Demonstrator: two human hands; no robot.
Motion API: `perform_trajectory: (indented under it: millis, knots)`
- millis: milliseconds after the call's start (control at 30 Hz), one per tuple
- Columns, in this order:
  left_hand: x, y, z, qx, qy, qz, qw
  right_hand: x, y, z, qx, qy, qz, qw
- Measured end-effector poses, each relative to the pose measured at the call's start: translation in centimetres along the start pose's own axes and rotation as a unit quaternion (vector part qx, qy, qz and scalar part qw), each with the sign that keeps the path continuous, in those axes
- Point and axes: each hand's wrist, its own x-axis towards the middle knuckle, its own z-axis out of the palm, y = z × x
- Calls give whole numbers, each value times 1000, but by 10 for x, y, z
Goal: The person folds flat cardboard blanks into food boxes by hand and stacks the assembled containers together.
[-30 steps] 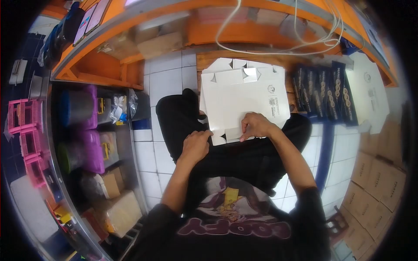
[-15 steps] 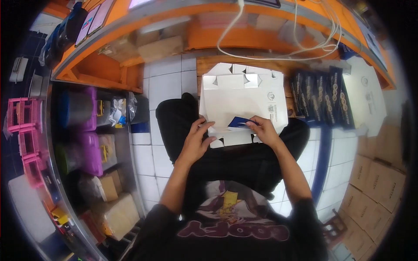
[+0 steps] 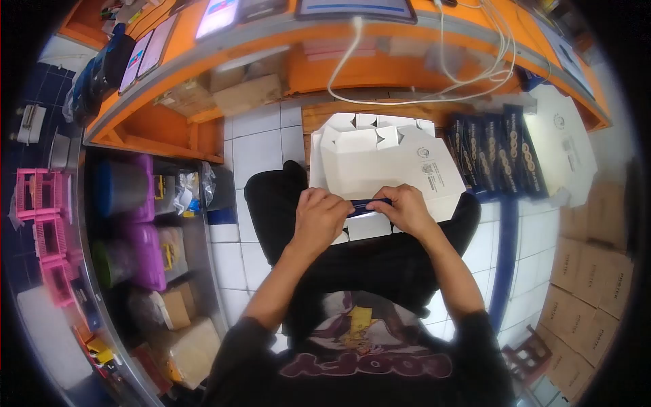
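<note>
White unfolded cardboard box sheets (image 3: 380,159) lie stacked in front of me at my lap, the top one turned slightly against the one beneath. Its inner face is white with small dark print at the right. At the near edge, a dark blue flap (image 3: 362,207) is lifted between my two hands. My left hand (image 3: 321,211) is closed with fingertips on the flap's left end. My right hand (image 3: 405,209) pinches its right end between thumb and fingers. The fingers hide much of the flap.
Dark blue printed boxes (image 3: 495,152) stand in a row at the right, beside another white cardboard sheet (image 3: 559,139). Brown cartons (image 3: 586,285) are piled farther right. An orange desk (image 3: 271,41) with phones, a tablet and a hanging white cable (image 3: 339,64) is ahead. Shelves with purple-lidded tubs (image 3: 146,251) stand left.
My left hand has moved right from the sheet's left side to the blue flap and closed on it. The top sheet has turned and shifted toward the right.
</note>
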Motion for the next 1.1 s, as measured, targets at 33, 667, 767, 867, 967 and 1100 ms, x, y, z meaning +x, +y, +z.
perform_trajectory:
  millis: [33, 667, 767, 867, 967, 1100]
  knots:
    - [0, -3, 1, -19, 11, -44, 999, 0, -2, 1, 0, -1, -1, 1000]
    - [10, 7, 19, -114, 24, -147, 982, -26, -19, -45, -287, 151, -13, 946]
    - [19, 24, 18, -164, 3, -136, 977, -22, -29, -40, -355, 171, -33, 919]
    - [22, 28, 22, -167, 2, -102, 981, -26, -23, -26, -372, 95, -83, 920]
    - [15, 24, 28, -199, 5, -96, 975, -34, -26, -22, -405, 23, -115, 907]
    - [3, 14, 21, -218, 92, -234, 943, -44, -36, -30, -355, 264, -98, 891]
